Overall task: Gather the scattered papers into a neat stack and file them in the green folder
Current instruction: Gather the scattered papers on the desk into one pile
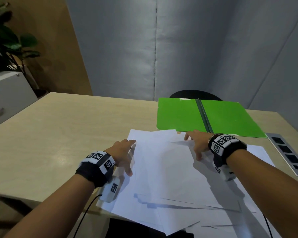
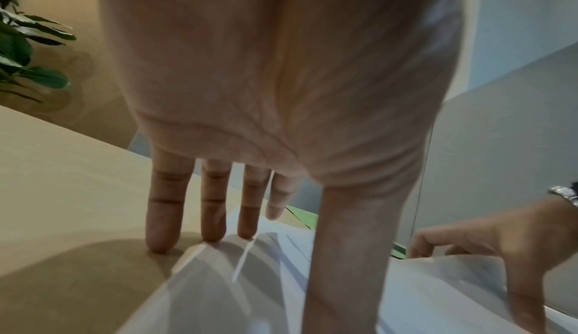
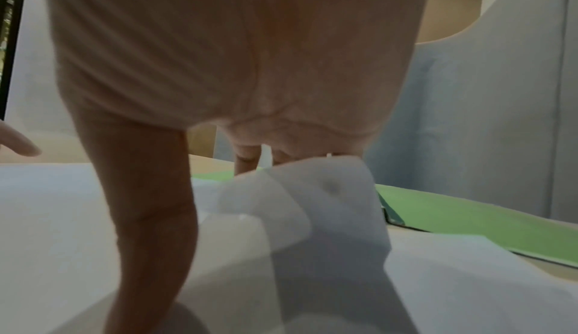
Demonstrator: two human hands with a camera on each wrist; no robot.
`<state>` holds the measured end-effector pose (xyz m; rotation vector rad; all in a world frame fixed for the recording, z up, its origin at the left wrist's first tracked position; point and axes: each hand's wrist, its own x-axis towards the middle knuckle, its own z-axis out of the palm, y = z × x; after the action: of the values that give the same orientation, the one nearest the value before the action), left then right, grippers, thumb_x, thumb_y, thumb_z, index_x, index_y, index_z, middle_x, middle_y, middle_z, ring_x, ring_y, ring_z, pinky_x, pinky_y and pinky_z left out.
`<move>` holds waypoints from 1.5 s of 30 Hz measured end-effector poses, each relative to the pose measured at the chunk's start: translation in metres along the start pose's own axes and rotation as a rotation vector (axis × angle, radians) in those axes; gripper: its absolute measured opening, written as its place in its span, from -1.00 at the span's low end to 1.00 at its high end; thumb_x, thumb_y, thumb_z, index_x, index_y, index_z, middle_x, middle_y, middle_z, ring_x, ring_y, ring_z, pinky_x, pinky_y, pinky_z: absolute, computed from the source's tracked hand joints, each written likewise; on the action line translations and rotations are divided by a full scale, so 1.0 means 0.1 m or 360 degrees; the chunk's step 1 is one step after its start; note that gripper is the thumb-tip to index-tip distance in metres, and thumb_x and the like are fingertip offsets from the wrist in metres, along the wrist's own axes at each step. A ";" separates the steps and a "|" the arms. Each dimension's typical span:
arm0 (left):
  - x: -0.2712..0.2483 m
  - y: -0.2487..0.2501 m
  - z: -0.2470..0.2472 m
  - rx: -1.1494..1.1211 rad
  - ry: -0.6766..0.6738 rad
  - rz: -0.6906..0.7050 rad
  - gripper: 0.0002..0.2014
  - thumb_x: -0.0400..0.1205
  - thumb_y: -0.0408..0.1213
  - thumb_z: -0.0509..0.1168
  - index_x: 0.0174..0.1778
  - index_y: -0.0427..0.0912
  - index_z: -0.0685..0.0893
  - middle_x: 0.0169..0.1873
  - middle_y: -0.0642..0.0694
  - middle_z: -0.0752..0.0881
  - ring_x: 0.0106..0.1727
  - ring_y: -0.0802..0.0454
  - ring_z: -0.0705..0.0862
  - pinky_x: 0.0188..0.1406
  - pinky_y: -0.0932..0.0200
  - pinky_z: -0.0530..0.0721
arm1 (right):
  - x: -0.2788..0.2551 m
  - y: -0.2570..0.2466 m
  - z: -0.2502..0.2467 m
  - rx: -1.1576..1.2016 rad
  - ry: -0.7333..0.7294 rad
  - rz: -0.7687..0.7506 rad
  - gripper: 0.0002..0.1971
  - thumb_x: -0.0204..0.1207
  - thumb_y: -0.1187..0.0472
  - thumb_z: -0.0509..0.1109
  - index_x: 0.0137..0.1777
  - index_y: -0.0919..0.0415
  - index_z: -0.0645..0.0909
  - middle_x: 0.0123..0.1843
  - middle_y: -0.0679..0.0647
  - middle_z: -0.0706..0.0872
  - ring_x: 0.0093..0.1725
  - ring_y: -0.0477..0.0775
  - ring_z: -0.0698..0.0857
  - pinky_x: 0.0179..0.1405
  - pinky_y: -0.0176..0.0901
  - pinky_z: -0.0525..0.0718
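Several white papers (image 1: pixel 170 177) lie loosely overlapped on the near middle of the table, some hanging over its front edge. The green folder (image 1: pixel 179 115) lies open and flat just behind them. My left hand (image 1: pixel 127 157) stands at the pile's left edge, with straight fingers (image 2: pixel 215 215) touching the table and the sheet edges and the thumb on the papers (image 2: pixel 437 290). My right hand (image 1: pixel 193 146) rests on the pile's upper right. Its thumb presses the papers (image 3: pixel 47 215), and its fingers (image 3: pixel 247 161) stand behind a raised sheet edge, in front of the folder (image 3: pixel 469 220).
A grey socket panel (image 1: pixel 289 155) is set into the light wooden table (image 1: pixel 58 126) at the right. A black chair back (image 1: pixel 194 95) shows behind the folder. A dark object (image 1: pixel 127 227) sits below the front edge. A white cabinet and a plant (image 1: pixel 5 42) stand left.
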<state>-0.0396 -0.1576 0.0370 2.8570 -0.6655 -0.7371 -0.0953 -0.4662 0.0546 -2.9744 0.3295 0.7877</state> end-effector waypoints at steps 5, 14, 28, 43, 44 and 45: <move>0.00 0.03 0.01 0.0014 0.0011 -0.0041 0.23 0.23 -0.15 0.73 0.75 -0.04 0.13 0.61 -0.02 0.35 0.62 -0.13 0.31 0.48 -0.22 0.51 | 0.01 0.04 0.01 0.0129 -0.0007 -0.0006 -0.02 0.12 0.24 0.70 0.55 -0.10 0.31 0.18 0.00 0.59 0.08 0.12 0.57 -0.14 -0.12 0.54; -0.05 0.14 0.08 -0.0136 0.0078 0.0040 -0.17 0.27 -0.36 0.57 0.42 0.14 0.38 0.36 -0.02 0.48 0.40 -0.23 0.40 0.25 -0.18 0.58 | 0.04 0.04 0.14 0.0060 0.0131 -0.0191 0.13 0.06 0.27 0.68 0.64 -0.11 0.20 0.64 -0.02 0.34 0.56 0.14 0.40 0.42 0.13 0.54; -0.15 0.56 0.00 -0.1653 0.0380 0.0424 -0.34 0.31 -0.64 0.52 0.37 -0.26 0.60 -0.08 -0.21 0.85 -0.18 -0.15 0.79 -0.08 -0.08 0.77 | -0.10 0.17 0.06 0.0151 0.0550 -0.0254 -0.64 0.13 0.10 0.54 -0.03 0.05 0.67 0.03 0.05 0.67 0.15 0.16 0.66 0.08 -0.03 0.51; 0.07 0.25 0.09 -0.0228 0.0351 -0.0306 -0.26 0.44 0.10 0.40 0.56 -0.02 0.44 0.47 -0.22 0.47 0.49 -0.31 0.44 0.42 -0.15 0.52 | -0.79 1.07 0.88 0.1875 0.0567 0.0424 -0.80 0.45 0.49 0.41 -0.02 0.28 0.51 -0.12 0.27 0.68 -0.21 0.19 0.62 -0.25 -0.10 0.52; 0.02 0.35 0.15 -0.0083 0.0407 -0.0184 -0.28 0.44 0.12 0.40 0.55 0.03 0.47 0.46 -0.20 0.49 0.48 -0.29 0.43 0.42 -0.14 0.50 | -0.80 1.07 0.91 0.1913 0.0557 0.0460 -0.79 0.43 0.49 0.41 -0.02 0.28 0.49 -0.11 0.27 0.67 -0.18 0.21 0.62 -0.23 -0.09 0.52; -0.04 0.45 0.22 0.0043 0.0424 -0.0030 -0.29 0.44 0.14 0.42 0.54 0.09 0.49 0.47 -0.16 0.50 0.48 -0.27 0.42 0.42 -0.12 0.48 | -0.82 1.05 0.93 0.1927 0.0544 0.0469 -0.78 0.41 0.52 0.40 -0.03 0.31 0.50 -0.10 0.28 0.66 -0.16 0.23 0.61 -0.21 -0.07 0.53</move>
<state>-0.0700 -0.1961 0.0293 2.9137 -0.6143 -0.3406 -0.2325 -0.5432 0.0152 -1.8785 0.8774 -0.0158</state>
